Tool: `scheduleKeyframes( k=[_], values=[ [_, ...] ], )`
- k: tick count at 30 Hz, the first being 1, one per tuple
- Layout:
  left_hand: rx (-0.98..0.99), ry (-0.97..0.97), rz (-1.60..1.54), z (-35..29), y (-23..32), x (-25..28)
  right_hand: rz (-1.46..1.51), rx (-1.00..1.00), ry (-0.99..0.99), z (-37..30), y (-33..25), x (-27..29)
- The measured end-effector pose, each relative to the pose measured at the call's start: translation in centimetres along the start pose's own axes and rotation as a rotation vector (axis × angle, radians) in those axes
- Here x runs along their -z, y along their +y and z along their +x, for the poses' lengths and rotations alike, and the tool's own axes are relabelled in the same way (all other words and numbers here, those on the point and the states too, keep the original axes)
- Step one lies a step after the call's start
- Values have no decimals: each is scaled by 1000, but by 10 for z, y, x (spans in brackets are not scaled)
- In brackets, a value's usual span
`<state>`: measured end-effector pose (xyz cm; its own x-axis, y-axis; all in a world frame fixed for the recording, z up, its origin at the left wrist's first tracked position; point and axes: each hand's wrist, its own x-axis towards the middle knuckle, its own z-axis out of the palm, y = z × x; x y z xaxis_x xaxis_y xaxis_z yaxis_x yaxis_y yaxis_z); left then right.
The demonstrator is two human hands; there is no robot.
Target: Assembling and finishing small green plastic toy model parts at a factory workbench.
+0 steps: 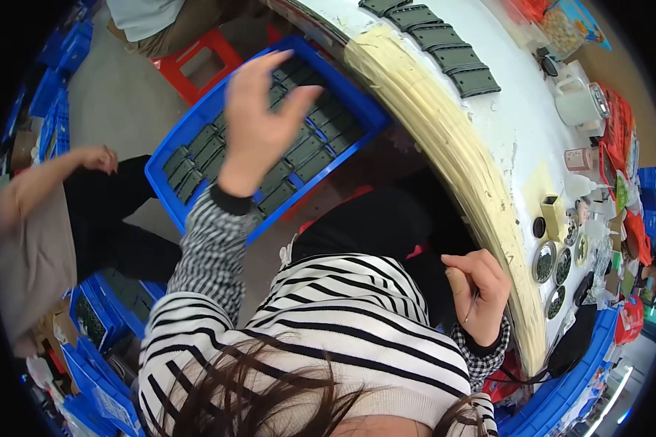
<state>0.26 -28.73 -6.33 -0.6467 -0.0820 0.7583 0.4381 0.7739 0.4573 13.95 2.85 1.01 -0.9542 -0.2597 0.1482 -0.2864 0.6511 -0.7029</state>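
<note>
On the bench (517,138), toward one o'clock, lie six dark flat cases (444,45) in one row. Toward three o'clock stand four round tins (554,273). One white jug (577,100). One blue crate (169,156) holds more cases, too overlapped to count.

Head-worn fisheye; looks steeply down; close range.
</note>
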Motion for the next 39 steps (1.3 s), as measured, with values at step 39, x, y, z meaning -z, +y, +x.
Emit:
scheduleKeyframes(
  k=[39],
  values=[
    [346, -862, 592, -215, -111, 170, 43, 66, -138, -15, 2, -7]
  ],
)
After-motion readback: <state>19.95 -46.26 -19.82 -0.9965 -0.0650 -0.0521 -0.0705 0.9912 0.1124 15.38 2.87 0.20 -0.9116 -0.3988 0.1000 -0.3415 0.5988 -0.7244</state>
